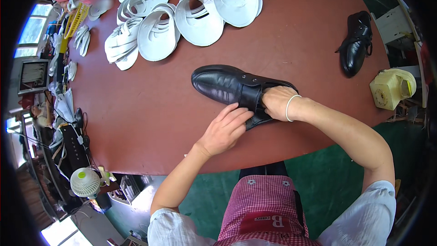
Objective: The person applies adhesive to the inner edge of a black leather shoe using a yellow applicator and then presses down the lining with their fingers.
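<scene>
Right hand [278, 101] sits partly inside 1 black shoe [227, 86] on bench [136, 114], grip hidden, can't tell; left hand [222, 131], loosely spread, touches its side.

A reddish-brown table [136, 123] with a smooth top carries the things. Near its middle lies a black shoe [221, 85], toe to the left and opening to the right. Toward the far right sits a second shoe [354, 48], also black, toe pointing to the near side, well apart from the first. White shoe uppers [199, 36] form several stacks in a bunch along the far side, left of the middle, some touching their neighbours. At the far left edge lie smaller white pieces [82, 41]. A tiny white scrap [185, 155] lies by the near edge, left.
</scene>
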### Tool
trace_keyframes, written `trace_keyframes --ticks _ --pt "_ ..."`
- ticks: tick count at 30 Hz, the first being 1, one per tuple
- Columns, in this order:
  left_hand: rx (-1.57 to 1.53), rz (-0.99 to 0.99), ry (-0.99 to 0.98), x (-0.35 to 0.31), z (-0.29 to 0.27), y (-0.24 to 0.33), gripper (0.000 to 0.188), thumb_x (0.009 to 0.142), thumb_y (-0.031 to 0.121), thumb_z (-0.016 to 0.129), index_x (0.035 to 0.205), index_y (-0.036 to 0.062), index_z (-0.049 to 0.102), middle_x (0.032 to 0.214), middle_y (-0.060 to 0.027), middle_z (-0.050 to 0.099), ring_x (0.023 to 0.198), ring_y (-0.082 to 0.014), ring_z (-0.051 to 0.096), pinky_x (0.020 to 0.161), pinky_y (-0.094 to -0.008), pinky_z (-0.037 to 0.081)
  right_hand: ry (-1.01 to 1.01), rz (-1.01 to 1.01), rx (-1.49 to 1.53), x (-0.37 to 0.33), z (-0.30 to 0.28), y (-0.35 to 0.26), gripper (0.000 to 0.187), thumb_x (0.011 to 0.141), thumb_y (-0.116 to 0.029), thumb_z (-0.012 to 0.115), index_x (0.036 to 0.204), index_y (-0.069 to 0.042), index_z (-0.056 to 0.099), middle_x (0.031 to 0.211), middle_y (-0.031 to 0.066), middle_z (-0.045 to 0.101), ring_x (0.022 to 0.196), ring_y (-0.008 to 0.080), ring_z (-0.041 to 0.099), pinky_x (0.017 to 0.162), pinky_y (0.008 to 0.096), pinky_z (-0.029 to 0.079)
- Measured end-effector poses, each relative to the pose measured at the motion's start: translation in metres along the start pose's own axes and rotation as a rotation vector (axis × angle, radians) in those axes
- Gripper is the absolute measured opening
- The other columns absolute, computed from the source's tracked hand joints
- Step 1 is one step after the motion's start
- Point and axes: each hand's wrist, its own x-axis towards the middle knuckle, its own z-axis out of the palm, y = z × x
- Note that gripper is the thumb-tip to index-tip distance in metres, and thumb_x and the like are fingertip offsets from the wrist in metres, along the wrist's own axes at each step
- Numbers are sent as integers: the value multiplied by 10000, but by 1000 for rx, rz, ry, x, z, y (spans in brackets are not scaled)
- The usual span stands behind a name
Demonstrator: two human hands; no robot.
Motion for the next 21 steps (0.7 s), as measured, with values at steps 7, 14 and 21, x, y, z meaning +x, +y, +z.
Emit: trace_keyframes --ticks 7,14,21 --pt "-24 170 -250 52 -22 -15 183 789 193 641 799 23 572 1034 -135 588 1109 -286 519 1025 -448 379 395 -51 139 -17 28 1 92 857 -49 532 920 17 526 841 204 622 785 386 611 680 468 484" --pt "-87 -74 -336 83 -31 -29 311 710 141 675 989 50 573 1041 -102 535 926 -295 530 802 -393 421 785 -202 334 -34 30 -11 135 851 -128 581 932 -68 492 811 110 637 737 294 640 587 422 492" --pt "-60 -60 -976 99 -30 -33 159 681 207 652 781 84 648 932 -87 635 996 -254 543 867 -408 377 744 -301 506 -24 61 -20 253 797 -175 654 983 -94 504 847 122 629 753 313 640 597 420 504"
